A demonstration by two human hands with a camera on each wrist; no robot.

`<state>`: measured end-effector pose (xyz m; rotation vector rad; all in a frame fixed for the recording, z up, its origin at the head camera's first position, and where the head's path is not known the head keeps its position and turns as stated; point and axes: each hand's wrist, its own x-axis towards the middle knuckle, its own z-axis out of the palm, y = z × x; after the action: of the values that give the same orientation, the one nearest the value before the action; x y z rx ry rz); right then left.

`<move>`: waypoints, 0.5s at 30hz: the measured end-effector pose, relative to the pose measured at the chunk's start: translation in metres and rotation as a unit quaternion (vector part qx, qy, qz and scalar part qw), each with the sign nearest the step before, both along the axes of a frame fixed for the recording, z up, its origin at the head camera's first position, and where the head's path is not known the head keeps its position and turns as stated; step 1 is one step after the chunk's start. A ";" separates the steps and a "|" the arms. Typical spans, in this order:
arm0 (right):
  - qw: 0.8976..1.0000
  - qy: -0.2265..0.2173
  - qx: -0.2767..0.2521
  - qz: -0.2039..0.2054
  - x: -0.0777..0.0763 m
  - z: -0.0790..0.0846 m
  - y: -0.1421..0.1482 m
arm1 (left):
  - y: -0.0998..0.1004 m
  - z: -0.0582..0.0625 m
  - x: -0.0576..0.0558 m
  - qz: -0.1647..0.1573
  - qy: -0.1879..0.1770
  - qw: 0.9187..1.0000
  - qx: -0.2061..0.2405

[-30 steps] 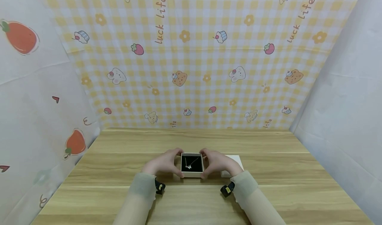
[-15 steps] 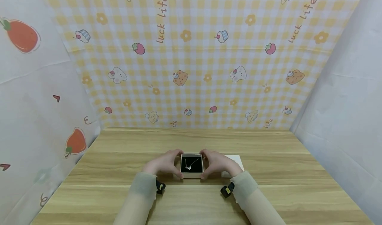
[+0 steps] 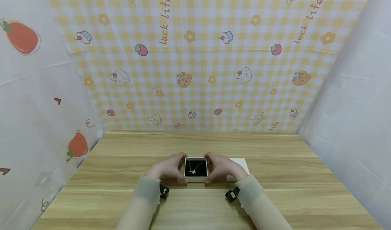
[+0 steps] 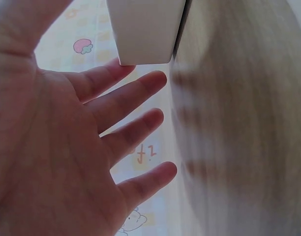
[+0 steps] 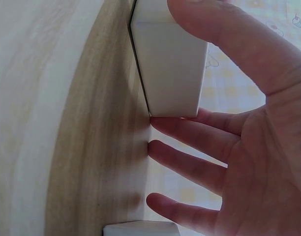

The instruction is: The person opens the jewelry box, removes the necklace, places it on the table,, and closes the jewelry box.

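Observation:
A small white jewelry box [image 3: 196,179] sits uncovered on the table in the head view. On its black lining lies a thin necklace [image 3: 193,171] with a small light pendant. My left hand [image 3: 168,167] holds the box's left side between thumb and index finger, at the front and back corners. The right hand [image 3: 224,166] grips the right side likewise. Each wrist view shows a plain box wall, with the remaining fingers spread out beyond it. Partly covered by my right hand and wrist is a flat white square piece [image 3: 241,163], seemingly the lid.
The wooden table [image 3: 195,206] extends on all sides of the box. A yellow checked cloth [image 3: 201,60] hangs along the back edge. White cloths, such as the one on the right [image 3: 351,104], stand at both sides.
Both hands keep their hold at the box's sides. The box has shifted very slightly toward the front; the white square piece stays where it was.

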<state>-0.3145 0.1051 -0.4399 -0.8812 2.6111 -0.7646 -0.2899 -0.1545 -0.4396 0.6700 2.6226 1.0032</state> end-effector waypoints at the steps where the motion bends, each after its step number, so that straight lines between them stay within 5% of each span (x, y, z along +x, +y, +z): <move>1: 1.000 0.000 -0.001 0.000 0.000 0.000 0.000 | 0.000 0.000 0.000 0.001 -0.001 1.000 0.000; 15: 1.000 -0.027 -0.012 0.000 0.001 -0.001 -0.001 | 0.001 0.004 0.002 0.015 -0.009 1.000 -0.022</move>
<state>-0.3134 0.1044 -0.4406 -0.8542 2.5614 -0.8094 -0.2874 -0.1540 -0.4355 0.6100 2.6378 0.9525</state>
